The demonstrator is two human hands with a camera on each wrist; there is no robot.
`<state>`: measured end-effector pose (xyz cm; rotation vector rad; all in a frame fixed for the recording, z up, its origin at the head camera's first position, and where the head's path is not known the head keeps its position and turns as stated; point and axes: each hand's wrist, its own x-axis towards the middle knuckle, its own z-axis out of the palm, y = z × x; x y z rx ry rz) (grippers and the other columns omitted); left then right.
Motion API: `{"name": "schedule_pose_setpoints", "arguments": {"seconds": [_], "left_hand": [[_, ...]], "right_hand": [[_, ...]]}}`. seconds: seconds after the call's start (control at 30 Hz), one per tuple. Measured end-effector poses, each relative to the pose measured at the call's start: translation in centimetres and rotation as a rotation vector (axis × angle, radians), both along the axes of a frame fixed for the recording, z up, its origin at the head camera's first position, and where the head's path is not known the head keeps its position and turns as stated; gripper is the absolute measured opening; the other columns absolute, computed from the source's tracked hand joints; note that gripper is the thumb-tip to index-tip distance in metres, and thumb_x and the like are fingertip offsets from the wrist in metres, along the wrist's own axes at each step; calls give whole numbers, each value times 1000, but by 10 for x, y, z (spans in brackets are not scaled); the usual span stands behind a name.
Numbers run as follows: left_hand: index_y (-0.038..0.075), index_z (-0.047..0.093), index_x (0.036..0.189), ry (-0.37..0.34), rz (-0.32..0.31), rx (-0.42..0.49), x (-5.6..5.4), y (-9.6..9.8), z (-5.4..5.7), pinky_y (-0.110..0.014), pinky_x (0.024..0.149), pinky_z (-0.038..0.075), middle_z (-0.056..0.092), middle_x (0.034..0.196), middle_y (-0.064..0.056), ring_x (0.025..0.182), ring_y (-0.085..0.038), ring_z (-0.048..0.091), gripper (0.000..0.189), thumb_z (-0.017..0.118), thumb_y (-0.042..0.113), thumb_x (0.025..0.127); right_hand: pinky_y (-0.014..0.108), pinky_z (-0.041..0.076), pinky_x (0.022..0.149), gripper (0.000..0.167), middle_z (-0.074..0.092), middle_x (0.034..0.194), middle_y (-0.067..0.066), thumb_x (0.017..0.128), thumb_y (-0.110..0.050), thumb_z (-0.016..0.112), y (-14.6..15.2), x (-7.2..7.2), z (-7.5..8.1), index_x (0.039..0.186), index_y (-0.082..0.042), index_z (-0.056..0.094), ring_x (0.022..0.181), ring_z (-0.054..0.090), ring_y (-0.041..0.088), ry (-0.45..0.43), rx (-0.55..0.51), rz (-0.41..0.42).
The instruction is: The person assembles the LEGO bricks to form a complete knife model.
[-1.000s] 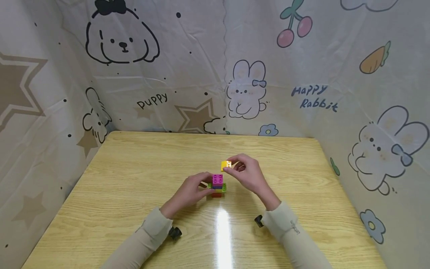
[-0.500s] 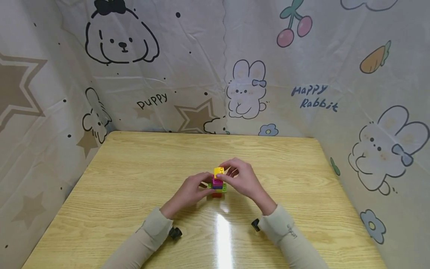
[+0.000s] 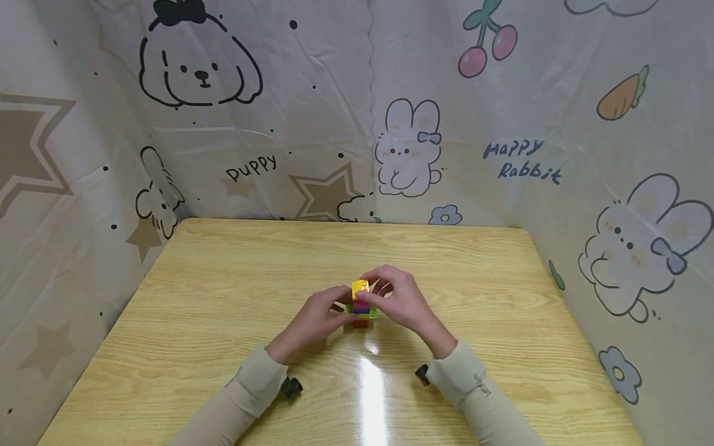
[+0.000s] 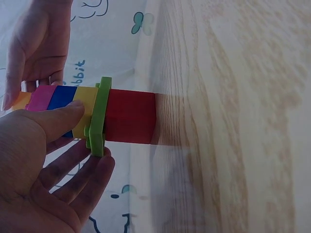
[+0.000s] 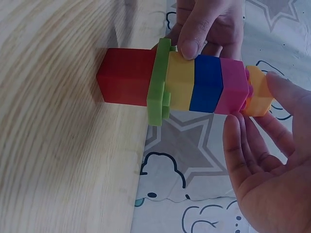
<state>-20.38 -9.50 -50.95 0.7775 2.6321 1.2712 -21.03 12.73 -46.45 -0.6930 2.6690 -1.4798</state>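
A tower of toy building bricks stands upright on the table: a red brick at the bottom, then a wide green plate, a yellow brick, a blue brick and a pink brick. My left hand grips the tower from the left, its thumb pressing on the yellow brick. Between thumb and fingers, my right hand pinches an orange-yellow brick right at the pink brick's studs. That brick sits slightly tilted, and some pink studs show beneath it.
The wood-grain table reflects a bright strip of light near the front. A cloth with cartoon drawings hangs behind it and along both sides. Small black devices are worn at both wrists.
My right hand has moved left and slightly down, bringing the orange-yellow brick from beside the tower onto its top. My left hand has kept its grip in place.
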Motion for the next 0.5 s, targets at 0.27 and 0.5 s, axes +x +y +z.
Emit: {"name": "schedule_pose_setpoints", "arguments": {"seconds": [0.27, 0.5], "left_hand": [[16, 63, 137, 24, -8, 6, 0, 0, -2, -30, 91, 62, 73, 125, 0, 109, -15, 70, 44, 77, 17, 95], [17, 62, 139, 49, -18, 14, -1, -1, -4, -29, 91, 62, 72, 129, 1, 109, -16, 71, 47, 77, 17, 95]], "right_hand": [[31, 61, 76, 27, 71, 104, 0, 92, -27, 81, -3, 1, 1, 115, -14, 76, 87, 65, 14, 21, 26, 14], [25, 57, 72, 27, 70, 101, -3, 92, -31, 81, -6, 2, 1, 114, -16, 76, 85, 63, 14, 43, 84, 11]]}}
